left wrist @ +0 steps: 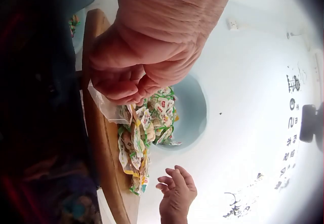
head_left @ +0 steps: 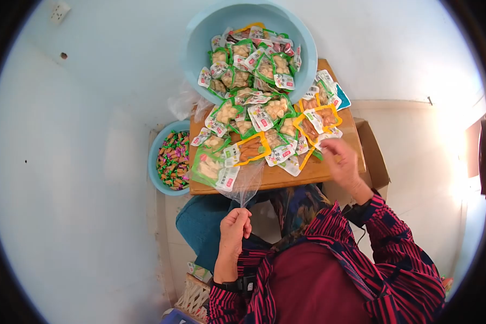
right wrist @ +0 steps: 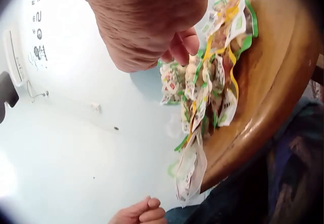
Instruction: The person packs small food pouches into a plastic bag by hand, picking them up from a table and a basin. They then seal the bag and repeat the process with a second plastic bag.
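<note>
Left hand, nearest the body, below the near edge of the worktop. Its fingers are curled together and pinch the mouth of a clear plastic bag. The bag runs up from the pinch to the near edge, where its far end lies against the front row of snack packets. The left wrist view shows the film bunched just under the fingertips.

Right hand hovers over the near right corner of the worktop. Its fingers are loosely bent and a little apart, and they hold nothing. The tips are just beside a yellow-edged packet; I cannot tell whether they touch it. The bag is well apart from this hand, towards the near left.

Packets edged in green and yellow cover the worktop from the near left corner to the far edge, overlapping in a loose heap.

- Past the left edge, lower down: a small blue bowl of wrapped sweets.
- Past the right edge: a cardboard box.
- Far edge: a large blue basin filled with more packets, overhanging the worktop.
</note>
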`<state>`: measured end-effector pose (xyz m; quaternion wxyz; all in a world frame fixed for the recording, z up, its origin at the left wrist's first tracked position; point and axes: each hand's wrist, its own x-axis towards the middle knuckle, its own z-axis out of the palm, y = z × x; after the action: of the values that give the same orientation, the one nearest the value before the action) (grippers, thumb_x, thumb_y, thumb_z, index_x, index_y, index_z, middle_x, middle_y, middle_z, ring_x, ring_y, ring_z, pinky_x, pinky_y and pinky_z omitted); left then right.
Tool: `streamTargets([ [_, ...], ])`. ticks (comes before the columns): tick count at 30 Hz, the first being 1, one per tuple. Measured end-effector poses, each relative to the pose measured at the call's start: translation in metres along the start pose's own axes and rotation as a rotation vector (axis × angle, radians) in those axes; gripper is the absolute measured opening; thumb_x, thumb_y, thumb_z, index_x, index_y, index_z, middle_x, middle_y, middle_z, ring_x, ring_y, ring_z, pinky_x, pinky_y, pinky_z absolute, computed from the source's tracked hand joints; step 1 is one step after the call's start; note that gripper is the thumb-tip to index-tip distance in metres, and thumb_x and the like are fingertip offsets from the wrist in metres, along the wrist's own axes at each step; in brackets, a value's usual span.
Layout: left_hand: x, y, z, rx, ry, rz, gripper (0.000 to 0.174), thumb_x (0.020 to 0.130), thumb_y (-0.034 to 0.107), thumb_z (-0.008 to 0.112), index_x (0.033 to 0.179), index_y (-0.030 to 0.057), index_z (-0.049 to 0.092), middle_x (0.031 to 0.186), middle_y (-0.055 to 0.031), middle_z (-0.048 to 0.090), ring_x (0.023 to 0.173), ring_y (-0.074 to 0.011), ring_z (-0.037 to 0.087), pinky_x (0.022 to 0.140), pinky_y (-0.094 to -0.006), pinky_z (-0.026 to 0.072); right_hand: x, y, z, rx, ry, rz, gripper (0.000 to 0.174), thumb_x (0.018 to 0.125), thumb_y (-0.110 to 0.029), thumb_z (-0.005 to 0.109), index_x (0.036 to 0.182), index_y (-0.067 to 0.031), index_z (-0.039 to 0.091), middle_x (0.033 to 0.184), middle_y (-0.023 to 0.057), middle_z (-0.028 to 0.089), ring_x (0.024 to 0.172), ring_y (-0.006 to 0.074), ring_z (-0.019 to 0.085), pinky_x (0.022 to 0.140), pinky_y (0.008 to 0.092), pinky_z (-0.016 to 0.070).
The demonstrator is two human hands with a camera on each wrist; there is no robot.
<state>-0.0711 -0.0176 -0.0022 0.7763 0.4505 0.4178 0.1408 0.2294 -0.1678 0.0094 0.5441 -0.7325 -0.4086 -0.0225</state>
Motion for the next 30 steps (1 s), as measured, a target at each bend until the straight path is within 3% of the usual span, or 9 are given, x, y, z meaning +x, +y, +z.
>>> streamTargets([
  [1, 0.000, 0.002, 0.000, -0.008, 0.006, 0.003, 0.021, 0.102, 0.023, 0.060, 0.093, 0.0050, 0.062, 0.066, 0.0016, 0.053, 0.053, -0.0079, 0.050, 0.045, -0.0212, 0.0371, -0.001, -0.008, 0.009, -0.005, -0.008, -0.009, 0.015, 0.090, -0.002, 0.067, 0.105, -0.0005, 0.067, 0.095, 0.0071, 0.069, 0.081, 0.0169, 0.066, 0.070, 0.0287, 0.0530],
  [3, 0.002, 0.003, -0.002, -0.029, 0.013, 0.015, 0.021, 0.102, 0.023, 0.061, 0.093, 0.0049, 0.062, 0.066, 0.0016, 0.053, 0.053, -0.0080, 0.050, 0.045, -0.0213, 0.0369, -0.005, -0.018, 0.027, 0.020, -0.189, -0.045, 0.018, 0.086, 0.001, 0.067, 0.103, -0.0013, 0.066, 0.095, 0.0132, 0.068, 0.082, 0.0252, 0.068, 0.070, 0.0323, 0.0541],
  [6, 0.004, 0.006, -0.001, -0.062, -0.003, 0.013, 0.020, 0.102, 0.023, 0.060, 0.092, 0.0048, 0.062, 0.065, 0.0015, 0.053, 0.052, -0.0080, 0.050, 0.045, -0.0213, 0.0365, -0.008, -0.034, 0.048, 0.051, -0.321, -0.150, 0.017, 0.084, 0.001, 0.067, 0.101, -0.0020, 0.066, 0.097, 0.0144, 0.067, 0.085, 0.0323, 0.068, 0.072, 0.0372, 0.0552],
  [10, 0.007, 0.009, -0.005, -0.054, 0.027, -0.002, 0.019, 0.102, 0.021, 0.060, 0.091, 0.0052, 0.062, 0.065, 0.0014, 0.053, 0.052, -0.0079, 0.050, 0.044, -0.0211, 0.0362, -0.012, -0.038, 0.068, 0.011, -0.471, -0.221, 0.018, 0.084, -0.002, 0.066, 0.102, -0.0033, 0.065, 0.100, 0.0129, 0.067, 0.090, 0.0339, 0.067, 0.075, 0.0398, 0.0555],
  [16, 0.011, 0.008, -0.013, -0.098, 0.026, 0.000, 0.018, 0.101, 0.020, 0.060, 0.090, 0.0054, 0.062, 0.065, 0.0013, 0.052, 0.053, -0.0081, 0.050, 0.045, -0.0212, 0.0361, -0.006, -0.041, 0.082, 0.007, -0.527, -0.245, 0.018, 0.084, -0.001, 0.065, 0.102, -0.0026, 0.065, 0.099, 0.0122, 0.066, 0.090, 0.0340, 0.067, 0.075, 0.0397, 0.0556],
  [22, 0.011, 0.003, -0.015, -0.135, 0.012, 0.013, 0.018, 0.101, 0.019, 0.060, 0.090, 0.0044, 0.062, 0.065, 0.0015, 0.051, 0.052, -0.0076, 0.049, 0.044, -0.0213, 0.0349, -0.003, -0.043, 0.089, -0.019, -0.547, -0.287, 0.018, 0.084, -0.002, 0.066, 0.103, -0.0026, 0.065, 0.102, 0.0122, 0.066, 0.091, 0.0341, 0.067, 0.077, 0.0403, 0.0558],
  [25, 0.009, 0.004, -0.014, -0.142, -0.002, 0.023, 0.018, 0.101, 0.018, 0.061, 0.090, 0.0039, 0.062, 0.064, 0.0014, 0.051, 0.051, -0.0076, 0.048, 0.044, -0.0215, 0.0339, 0.006, -0.035, 0.082, -0.041, -0.425, -0.329, 0.018, 0.084, -0.002, 0.067, 0.102, -0.0028, 0.066, 0.104, 0.0124, 0.067, 0.092, 0.0349, 0.067, 0.078, 0.0409, 0.0559],
  [29, 0.006, 0.000, -0.016, -0.142, 0.020, 0.015, 0.018, 0.101, 0.018, 0.061, 0.090, 0.0038, 0.062, 0.064, 0.0013, 0.051, 0.052, -0.0082, 0.049, 0.043, -0.0213, 0.0343, 0.033, -0.009, 0.057, -0.022, -0.227, -0.192, 0.017, 0.084, 0.001, 0.066, 0.101, -0.0014, 0.066, 0.101, 0.0136, 0.068, 0.086, 0.0315, 0.068, 0.071, 0.0366, 0.0561],
  [30, 0.005, 0.000, -0.016, -0.148, 0.027, 0.005, 0.018, 0.101, 0.018, 0.061, 0.089, 0.0038, 0.062, 0.064, 0.0014, 0.051, 0.052, -0.0082, 0.049, 0.043, -0.0213, 0.0344, 0.038, -0.005, 0.049, -0.008, -0.195, -0.023, 0.017, 0.085, 0.002, 0.064, 0.102, -0.0008, 0.066, 0.099, 0.0135, 0.068, 0.081, 0.0280, 0.068, 0.066, 0.0330, 0.0549],
])
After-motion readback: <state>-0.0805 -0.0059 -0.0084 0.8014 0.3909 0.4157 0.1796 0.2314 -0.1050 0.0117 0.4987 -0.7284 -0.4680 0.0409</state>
